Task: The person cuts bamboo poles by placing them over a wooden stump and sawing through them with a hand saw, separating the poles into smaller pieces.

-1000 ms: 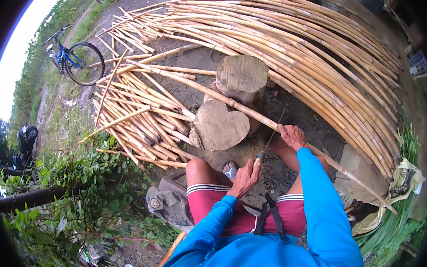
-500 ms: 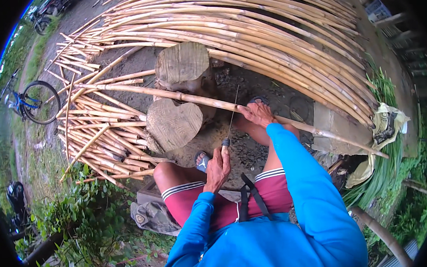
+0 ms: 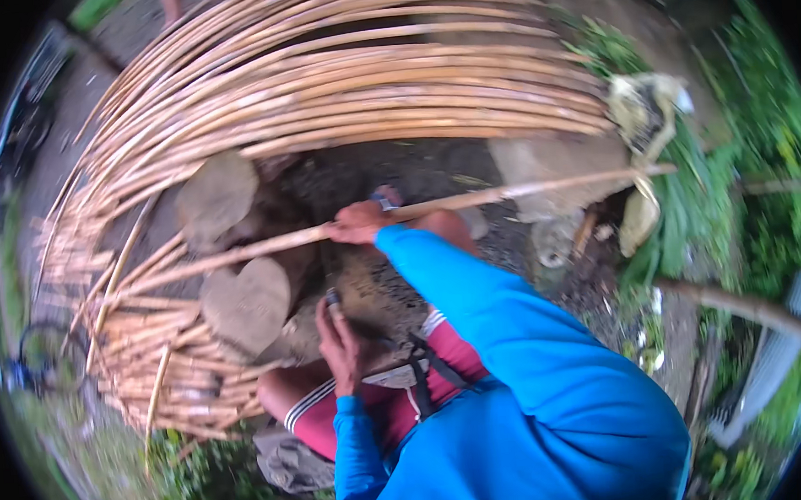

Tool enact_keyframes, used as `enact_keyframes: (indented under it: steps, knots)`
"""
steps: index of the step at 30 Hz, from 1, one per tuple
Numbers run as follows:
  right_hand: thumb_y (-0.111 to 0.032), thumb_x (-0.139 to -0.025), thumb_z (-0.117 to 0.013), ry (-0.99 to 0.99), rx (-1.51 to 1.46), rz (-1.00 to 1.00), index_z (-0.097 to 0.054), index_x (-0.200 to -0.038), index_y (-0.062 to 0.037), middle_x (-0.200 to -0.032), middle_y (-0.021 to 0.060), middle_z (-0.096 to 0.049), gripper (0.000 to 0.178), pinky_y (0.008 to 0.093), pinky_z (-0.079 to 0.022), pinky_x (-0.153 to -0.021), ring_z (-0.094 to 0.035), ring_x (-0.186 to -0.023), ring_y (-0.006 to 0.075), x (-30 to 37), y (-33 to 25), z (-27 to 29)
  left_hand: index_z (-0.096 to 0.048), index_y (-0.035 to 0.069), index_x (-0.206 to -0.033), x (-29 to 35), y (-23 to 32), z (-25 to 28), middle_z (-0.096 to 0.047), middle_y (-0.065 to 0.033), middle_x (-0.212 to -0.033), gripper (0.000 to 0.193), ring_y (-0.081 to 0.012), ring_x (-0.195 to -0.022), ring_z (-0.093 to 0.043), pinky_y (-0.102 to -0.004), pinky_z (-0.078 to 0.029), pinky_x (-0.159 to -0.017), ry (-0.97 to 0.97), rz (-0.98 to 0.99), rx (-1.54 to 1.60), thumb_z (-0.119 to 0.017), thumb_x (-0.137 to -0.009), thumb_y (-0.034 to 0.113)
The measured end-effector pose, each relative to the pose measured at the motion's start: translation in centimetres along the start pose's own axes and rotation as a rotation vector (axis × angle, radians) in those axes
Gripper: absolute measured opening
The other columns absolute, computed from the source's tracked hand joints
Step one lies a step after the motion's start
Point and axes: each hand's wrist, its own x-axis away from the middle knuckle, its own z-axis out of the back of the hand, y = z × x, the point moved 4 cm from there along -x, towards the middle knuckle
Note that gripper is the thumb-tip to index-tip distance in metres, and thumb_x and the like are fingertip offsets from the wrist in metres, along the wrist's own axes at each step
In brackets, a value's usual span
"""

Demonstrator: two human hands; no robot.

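Observation:
My right hand is wrapped round a long bamboo pole that slants across in front of me, over the gap beside two log stumps. Below it, my left hand is closed on the handle of a knife; motion blur hides most of its thin blade. A round stump stands farther off, and a heart-shaped stump is nearer, just under the pole. Whether the pole rests on the stumps cannot be made out.
Many long bamboo poles lie in a wide row beyond the stumps. Shorter cut pieces are heaped at left. A pale sack and long green leaves lie at right. A bicycle and a bystander's legs are farther off.
The view has swung to the right and blurred, so the stumps and poles appear farther left. Both hands keep their holds; the blade no longer shows clearly across the pole.

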Motion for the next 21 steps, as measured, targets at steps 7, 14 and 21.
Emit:
enact_keyframes:
  steps: [7,14,21]
  knots:
    - [-0.068,-0.085,-0.045,0.184,0.061,-0.117,-0.077,-0.088,-0.0099,-0.089,0.0198,-0.073,0.066,0.0479,-0.054,-0.083,-0.071,-0.089,0.0378,1.4,2.3,1.3,-0.041,0.011,-0.148,-0.5,2.6,-1.4,-0.061,-0.0142,-0.076,0.046,-0.0221,-0.061,-0.057,-0.0378,-0.046,-0.059,-0.069,-0.033,-0.003,-0.042,-0.105,0.027]
    - [-0.062,-0.086,-0.053,0.304,0.067,-0.035,-0.073,-0.078,-0.0114,-0.077,0.0188,-0.070,0.055,0.0526,-0.054,-0.071,-0.069,-0.075,0.0424,1.7,2.9,1.5,-0.040,0.013,-0.149,-0.5,2.9,-1.8,-0.061,-0.0142,-0.076,0.047,-0.0190,-0.059,-0.055,-0.0382,-0.046,-0.058,-0.135,-0.005,0.036,-0.041,-0.104,0.028]
    - [-0.068,-0.090,-0.044,0.070,0.081,-0.016,-0.076,-0.093,-0.0097,-0.095,0.0208,-0.072,0.066,0.0500,-0.054,-0.085,-0.069,-0.095,0.0396,1.1,4.0,1.8,-0.040,0.015,-0.145,-1.3,2.6,-2.5,-0.068,-0.0184,-0.091,0.044,-0.0210,-0.057,-0.057,-0.0382,-0.046,-0.055,-0.172,-0.049,0.074,-0.045,-0.102,0.014]
